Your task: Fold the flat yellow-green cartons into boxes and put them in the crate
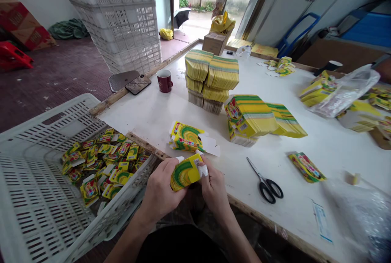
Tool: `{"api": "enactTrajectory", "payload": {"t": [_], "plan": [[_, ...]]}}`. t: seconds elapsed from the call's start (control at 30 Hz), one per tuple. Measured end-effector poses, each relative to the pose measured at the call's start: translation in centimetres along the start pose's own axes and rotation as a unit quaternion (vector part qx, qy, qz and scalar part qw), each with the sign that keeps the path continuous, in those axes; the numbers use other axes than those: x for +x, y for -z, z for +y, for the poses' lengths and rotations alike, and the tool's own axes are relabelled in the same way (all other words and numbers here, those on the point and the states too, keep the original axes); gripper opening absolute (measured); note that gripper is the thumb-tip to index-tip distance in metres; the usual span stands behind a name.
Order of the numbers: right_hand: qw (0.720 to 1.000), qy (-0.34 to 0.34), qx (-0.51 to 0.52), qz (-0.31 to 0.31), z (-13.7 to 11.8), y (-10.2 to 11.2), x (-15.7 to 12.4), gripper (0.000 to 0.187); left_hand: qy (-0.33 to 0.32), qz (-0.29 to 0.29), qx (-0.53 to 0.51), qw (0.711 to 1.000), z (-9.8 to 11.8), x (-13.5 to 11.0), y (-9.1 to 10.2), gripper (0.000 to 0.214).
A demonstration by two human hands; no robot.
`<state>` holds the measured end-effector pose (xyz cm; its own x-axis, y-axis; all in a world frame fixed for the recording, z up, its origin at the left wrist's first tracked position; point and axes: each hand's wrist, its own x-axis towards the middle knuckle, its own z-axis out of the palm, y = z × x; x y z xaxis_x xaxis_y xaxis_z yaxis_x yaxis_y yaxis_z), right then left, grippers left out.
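Note:
Both my hands grip one small yellow-and-green carton [185, 171] just off the table's near edge. My left hand [160, 189] wraps its left side and my right hand [214, 187], with taped fingertips, pinches its right end. Just beyond, on the white table [146, 112], lies a small pile of flat yellow-green cartons [187, 136]. To my left a white plastic crate [39, 198] holds several folded cartons [104, 161].
Tall stacks of flat cartons [210, 79] and a fanned pile [259, 118] stand mid-table. Black scissors [265, 181] lie right of my hands. A red mug [164, 80] and two phones [130, 82] sit far left. Plastic bags [345, 92] lie right; stacked crates [122, 14] behind.

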<state>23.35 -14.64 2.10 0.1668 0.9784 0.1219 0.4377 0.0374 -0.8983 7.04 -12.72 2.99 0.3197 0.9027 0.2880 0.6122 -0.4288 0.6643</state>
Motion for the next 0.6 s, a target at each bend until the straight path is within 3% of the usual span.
{"api": "enactTrajectory", "payload": {"t": [0.1,0.2,0.27,0.33,0.4,0.43,0.5,0.6], "plan": [[1.0,0.015,0.001,0.001,-0.4,-0.3,0.3,0.043,0.038,0.004,-0.045,0.998,-0.3,-0.3,0.0,0.046],[0.999,0.046,0.022,-0.005,-0.8,-0.1,1.2,0.042,0.147,0.101,-0.189,0.966,-1.1,-0.4,0.4,0.05],[0.997,0.063,-0.007,0.043,-0.7,0.3,2.3,0.045,0.222,0.221,-0.344,0.886,-1.8,-0.1,1.0,0.051],[0.99,0.077,-0.086,0.084,-0.4,0.6,3.6,0.047,0.284,0.301,-0.486,0.77,-2.4,0.4,1.6,0.052],[0.978,0.083,-0.176,0.074,0.2,0.8,4.9,0.047,0.334,0.315,-0.572,0.68,-2.7,0.8,1.9,0.055],[0.973,0.082,-0.21,0.058,0.5,0.7,5.4,0.048,0.353,0.303,-0.594,0.656,-2.7,1.0,2.0,0.053],[0.966,0.079,-0.245,0.031,1.0,0.6,6.2,0.05,0.362,0.277,-0.616,0.643,-2.6,1.1,1.7,0.045],[0.966,0.083,-0.243,0.032,1.2,0.4,6.7,0.05,0.342,0.24,-0.629,0.655,-2.0,0.9,0.7,0.04]]}}
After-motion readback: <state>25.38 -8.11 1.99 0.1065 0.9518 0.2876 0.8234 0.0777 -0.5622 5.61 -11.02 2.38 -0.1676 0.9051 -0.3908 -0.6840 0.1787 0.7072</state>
